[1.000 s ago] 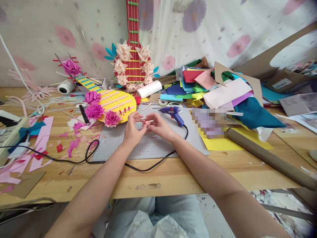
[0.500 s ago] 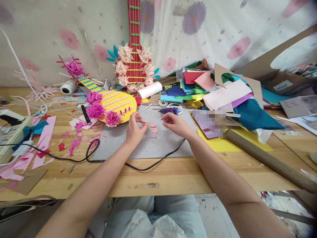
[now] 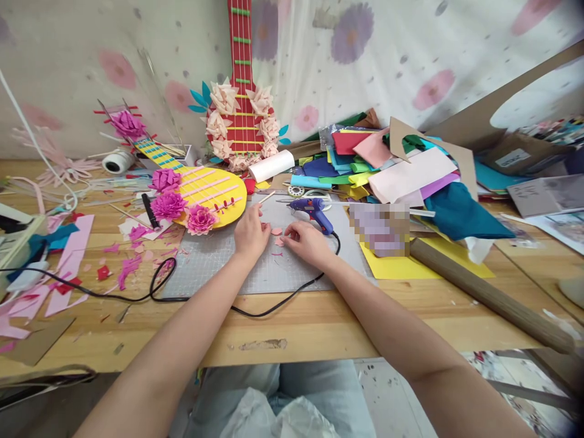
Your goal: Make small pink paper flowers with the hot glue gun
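My left hand (image 3: 250, 232) rests on the grey cutting mat (image 3: 269, 271), fingers curled beside small pink paper petals (image 3: 276, 231). My right hand (image 3: 305, 238) lies just right of them, its fingertips pinched down at a petal on the mat. A blue glue gun (image 3: 312, 210) lies just beyond my right hand, its black cord (image 3: 278, 302) looping across the mat toward the left.
A yellow paper guitar (image 3: 207, 190) with magenta flowers lies at the mat's far left; a red one (image 3: 241, 115) leans on the wall. Coloured paper sheets (image 3: 392, 164) pile up at the right, with a brown tube (image 3: 488, 295). Pink scraps (image 3: 68, 267) litter the left.
Both hands have come down from a raised pinch above the mat onto its surface. Pink petals now lie on the mat between them, and my right hand has moved back toward them.
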The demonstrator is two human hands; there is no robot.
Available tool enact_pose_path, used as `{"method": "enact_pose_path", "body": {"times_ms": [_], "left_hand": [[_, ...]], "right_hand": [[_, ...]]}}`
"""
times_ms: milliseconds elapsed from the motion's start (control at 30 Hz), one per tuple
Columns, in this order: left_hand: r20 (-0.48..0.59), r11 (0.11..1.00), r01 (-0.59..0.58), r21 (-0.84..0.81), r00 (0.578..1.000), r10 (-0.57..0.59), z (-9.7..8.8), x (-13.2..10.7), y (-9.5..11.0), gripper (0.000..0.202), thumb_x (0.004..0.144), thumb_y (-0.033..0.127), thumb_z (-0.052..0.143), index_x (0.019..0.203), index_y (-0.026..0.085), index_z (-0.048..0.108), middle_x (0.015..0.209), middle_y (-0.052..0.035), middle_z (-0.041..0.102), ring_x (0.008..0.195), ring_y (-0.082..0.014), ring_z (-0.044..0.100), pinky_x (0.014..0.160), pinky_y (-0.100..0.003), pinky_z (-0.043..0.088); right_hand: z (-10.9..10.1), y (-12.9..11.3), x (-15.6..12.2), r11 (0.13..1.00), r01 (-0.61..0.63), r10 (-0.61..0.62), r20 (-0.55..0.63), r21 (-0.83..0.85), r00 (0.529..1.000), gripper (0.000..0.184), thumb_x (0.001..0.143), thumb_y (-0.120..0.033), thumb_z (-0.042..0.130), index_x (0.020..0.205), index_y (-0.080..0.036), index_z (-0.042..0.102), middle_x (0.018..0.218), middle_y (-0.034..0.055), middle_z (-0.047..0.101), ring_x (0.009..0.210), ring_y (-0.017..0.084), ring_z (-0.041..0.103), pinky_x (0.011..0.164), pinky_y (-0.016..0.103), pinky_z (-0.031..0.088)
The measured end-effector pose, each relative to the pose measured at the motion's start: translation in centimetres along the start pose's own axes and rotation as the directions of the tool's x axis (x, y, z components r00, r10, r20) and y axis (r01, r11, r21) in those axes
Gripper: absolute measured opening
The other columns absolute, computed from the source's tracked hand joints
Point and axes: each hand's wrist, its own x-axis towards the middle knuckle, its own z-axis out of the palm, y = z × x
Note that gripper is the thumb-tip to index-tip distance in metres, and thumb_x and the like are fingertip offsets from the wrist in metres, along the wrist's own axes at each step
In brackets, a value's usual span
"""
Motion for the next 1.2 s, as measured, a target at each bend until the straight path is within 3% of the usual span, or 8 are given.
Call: {"method": "enact_pose_path", "body": {"times_ms": [167,333,533,767,1033,1200], "left_hand": [[-0.045,0.999,0.022,-0.047,0.999,-0.024,-0.5,-0.2,0.0,0.044,0.072,0.02,0.063,0.113,0.019,0.046,0.096,-0.0055,0.059,0.073,-0.017,0.058,0.075,-0.033,0.047],[-0.125,0.988,0.05,-0.147,0.99,-0.068,-2.4,0.0,-0.6,0.032,0.077,0.02,0.056,0.108,0.019,0.048,0.087,-0.0029,0.058,0.065,-0.0137,0.054,0.065,-0.029,0.045],[-0.038,0.954,0.124,-0.272,0.989,-0.139,-4.5,-1.3,-1.2,0.023,0.077,0.021,0.06,0.099,0.02,0.055,0.076,0.0009,0.058,0.061,-0.0115,0.053,0.058,-0.024,0.044],[-0.051,0.931,0.176,-0.32,0.978,-0.203,-4.3,-1.5,-1.3,0.009,0.079,0.024,0.059,0.086,0.018,0.061,0.079,-0.0022,0.061,0.067,-0.0129,0.056,0.066,-0.027,0.047],[0.034,0.993,0.017,-0.114,0.999,-0.013,-3.8,-1.7,-1.6,0.024,0.071,0.026,0.067,0.094,0.02,0.064,0.088,-0.0045,0.056,0.07,-0.0155,0.054,0.07,-0.031,0.046],[0.073,0.998,-0.039,-0.04,0.996,0.042,-3.6,-1.7,-1.5,0.025,0.068,0.017,0.066,0.093,0.021,0.063,0.079,-0.0017,0.056,0.065,-0.0157,0.053,0.082,-0.038,0.043]], "right_hand": [[0.6,-0.5,0.0,0.999,-0.003,0.001,0.054,0.039,0.999,0.013,0.08,-0.028,0.064,0.087,-0.021,0.056,0.078,0.0022,0.065,0.075,0.017,0.055,0.066,0.029,0.037],[0.7,-0.4,0.2,0.984,-0.093,0.079,0.094,0.154,0.992,0.016,0.079,-0.02,0.062,0.092,-0.023,0.053,0.077,-0.0007,0.064,0.067,0.015,0.054,0.06,0.028,0.036],[0.5,-0.1,0.2,0.969,-0.132,0.124,0.054,0.211,0.991,0.023,0.076,-0.014,0.059,0.095,-0.024,0.051,0.078,-0.0014,0.063,0.071,0.015,0.058,0.065,0.029,0.041],[0.5,-0.5,-0.1,0.984,-0.104,0.099,0.04,0.143,0.994,0.028,0.075,-0.03,0.067,0.097,-0.023,0.051,0.082,0.0003,0.063,0.081,0.018,0.056,0.069,0.03,0.039],[1.0,-0.2,0.1,0.948,-0.166,0.159,0.047,0.271,0.986,0.03,0.074,-0.017,0.064,0.098,-0.026,0.048,0.076,-0.0025,0.062,0.071,0.015,0.057,0.063,0.029,0.04],[0.7,-0.2,0.1,0.959,-0.092,0.105,-0.035,0.268,0.994,0.027,0.072,-0.018,0.063,0.095,-0.024,0.05,0.084,-0.0003,0.06,0.077,0.016,0.056,0.069,0.03,0.043]]}}
